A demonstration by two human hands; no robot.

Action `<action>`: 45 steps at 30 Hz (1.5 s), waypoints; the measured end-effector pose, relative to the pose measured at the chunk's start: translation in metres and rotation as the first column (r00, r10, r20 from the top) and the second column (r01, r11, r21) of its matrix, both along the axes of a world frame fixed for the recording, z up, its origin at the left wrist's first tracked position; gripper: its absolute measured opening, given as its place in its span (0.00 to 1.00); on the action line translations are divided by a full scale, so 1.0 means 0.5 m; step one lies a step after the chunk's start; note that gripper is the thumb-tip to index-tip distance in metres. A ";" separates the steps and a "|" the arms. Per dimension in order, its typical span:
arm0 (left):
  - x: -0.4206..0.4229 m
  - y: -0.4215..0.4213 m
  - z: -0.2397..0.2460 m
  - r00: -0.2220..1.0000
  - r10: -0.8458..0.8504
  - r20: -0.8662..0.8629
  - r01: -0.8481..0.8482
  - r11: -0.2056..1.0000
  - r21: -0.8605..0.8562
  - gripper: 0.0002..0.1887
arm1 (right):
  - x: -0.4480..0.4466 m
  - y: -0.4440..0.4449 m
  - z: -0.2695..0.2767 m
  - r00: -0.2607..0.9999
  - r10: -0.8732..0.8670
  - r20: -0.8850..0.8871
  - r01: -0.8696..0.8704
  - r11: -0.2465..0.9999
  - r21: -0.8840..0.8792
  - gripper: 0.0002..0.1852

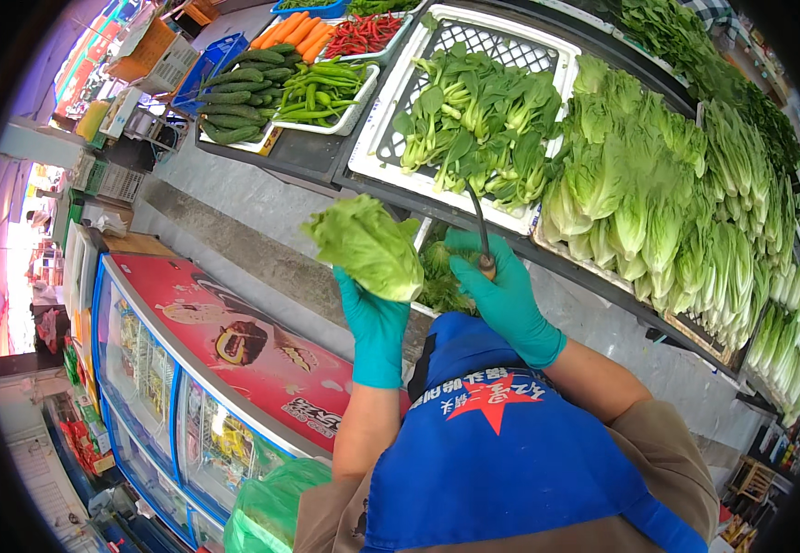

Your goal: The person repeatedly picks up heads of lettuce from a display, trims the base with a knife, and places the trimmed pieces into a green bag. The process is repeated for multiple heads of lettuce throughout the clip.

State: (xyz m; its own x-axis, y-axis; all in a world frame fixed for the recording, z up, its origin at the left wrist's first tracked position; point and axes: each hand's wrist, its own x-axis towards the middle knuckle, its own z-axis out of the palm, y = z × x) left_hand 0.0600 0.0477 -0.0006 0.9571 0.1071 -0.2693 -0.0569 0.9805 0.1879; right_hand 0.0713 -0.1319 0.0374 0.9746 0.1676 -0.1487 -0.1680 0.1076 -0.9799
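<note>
My left hand [376,335], in a teal glove, holds a head of green leafy lettuce [368,245] from below. Its pale cut base points to the right and the leaves lean to the upper left. In my right hand [510,301], also gloved, is a knife [481,225] with a wooden handle and a thin dark curved blade pointing up and away. The blade is apart from the lettuce. Between and below the hands, partly hidden, a white-edged crate holds frilly greens [439,266].
Ahead, a white tray [380,142] holds bok choy [490,114]. Rows of lettuce [621,173] fill the stand to the right; cucumbers [237,104], green peppers [320,90] and carrots [296,31] lie left. A red-topped display freezer [234,332] and a green plastic bag [275,501] are at my left.
</note>
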 end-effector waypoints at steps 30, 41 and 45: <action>0.451 -0.647 0.296 0.623 -0.758 -0.194 0.249 -0.043 0.968 0.41 | 0.338 -0.655 0.110 0.784 -0.601 -0.156 0.617 0.726 0.304 0.17; 0.761 -0.926 0.006 0.829 -0.207 -0.520 0.157 -0.806 0.571 0.67 | 0.487 -0.975 0.004 0.585 -0.788 -0.189 0.810 0.556 0.188 0.16; 0.783 -0.991 -0.026 0.862 -0.141 -0.487 0.089 -0.904 0.419 0.70 | 0.549 -1.001 -0.024 0.611 -0.758 -0.228 0.791 0.570 0.223 0.15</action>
State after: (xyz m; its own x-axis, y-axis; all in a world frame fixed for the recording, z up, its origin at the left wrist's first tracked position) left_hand 0.4515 -0.4476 -0.0138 0.9690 -0.1230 -0.2145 -0.0560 -0.9541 0.2943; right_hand 0.3458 -0.6325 0.0252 0.7340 -0.5962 -0.3254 0.0211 0.4988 -0.8665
